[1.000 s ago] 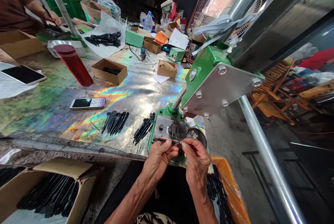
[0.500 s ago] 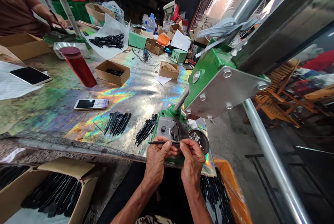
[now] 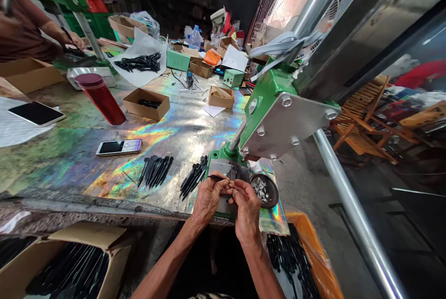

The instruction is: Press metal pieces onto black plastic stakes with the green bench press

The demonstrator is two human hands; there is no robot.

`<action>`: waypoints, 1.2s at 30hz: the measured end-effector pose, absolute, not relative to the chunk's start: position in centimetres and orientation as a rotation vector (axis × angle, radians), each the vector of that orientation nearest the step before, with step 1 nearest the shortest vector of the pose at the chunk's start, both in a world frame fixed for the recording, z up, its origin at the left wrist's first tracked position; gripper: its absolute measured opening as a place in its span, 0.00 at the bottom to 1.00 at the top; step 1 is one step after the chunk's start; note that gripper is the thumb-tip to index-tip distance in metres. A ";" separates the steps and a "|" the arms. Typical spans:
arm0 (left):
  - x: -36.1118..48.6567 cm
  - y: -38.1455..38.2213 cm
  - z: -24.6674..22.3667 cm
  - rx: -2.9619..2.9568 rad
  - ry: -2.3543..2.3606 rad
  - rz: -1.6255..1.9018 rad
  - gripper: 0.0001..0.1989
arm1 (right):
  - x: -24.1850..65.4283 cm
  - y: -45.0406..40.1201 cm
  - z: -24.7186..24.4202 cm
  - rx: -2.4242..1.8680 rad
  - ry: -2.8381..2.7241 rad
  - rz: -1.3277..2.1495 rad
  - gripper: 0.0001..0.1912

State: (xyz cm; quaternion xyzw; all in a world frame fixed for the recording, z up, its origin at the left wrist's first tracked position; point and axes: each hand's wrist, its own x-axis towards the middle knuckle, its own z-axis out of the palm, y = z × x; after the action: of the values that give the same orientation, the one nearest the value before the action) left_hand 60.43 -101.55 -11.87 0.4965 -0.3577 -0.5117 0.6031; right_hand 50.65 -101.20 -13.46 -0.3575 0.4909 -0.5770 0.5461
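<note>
Pinching | black rod [image 3: 216, 177] between thumb and forefinger of left hand [image 3: 208, 199] | right hand [image 3: 246, 204] just beside, fingertips pressed together | above green press [image 3: 223, 154]

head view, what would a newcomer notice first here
The big green press towers on the right, with a bolted steel plate. Below it, the left hand and right hand work at its base around a small black spike. Behind them, the metal bench shimmers with rainbow colours.

Left hand [image 3: 208, 199] and right hand [image 3: 247, 205] pinch a black rod [image 3: 216, 177] over a green press [image 3: 223, 154].
</note>
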 end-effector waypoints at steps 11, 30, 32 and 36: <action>60.5 -104.6 -12.8 1.240 -1.003 -1.131 0.06 | 50.2 -102.0 -14.4 -0.802 1.177 -1.390 0.15; 61.1 -106.2 -13.5 1.285 -1.140 -1.128 0.06 | 40.3 -97.0 -5.5 -0.754 1.106 -1.491 0.15; 61.2 -106.2 -13.6 1.291 -1.155 -1.127 0.06 | 39.5 -96.8 -4.5 -0.798 1.133 -1.498 0.15; 61.2 -106.3 -13.8 1.308 -1.185 -1.110 0.05 | 38.8 -96.2 -3.2 -0.825 1.151 -1.460 0.15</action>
State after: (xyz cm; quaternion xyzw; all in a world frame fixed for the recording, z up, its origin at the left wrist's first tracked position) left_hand 61.17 -106.31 -13.83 0.5417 -0.4908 -0.4598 0.5043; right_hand 38.85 -96.22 -3.17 -0.3450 0.4812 -0.6107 0.5258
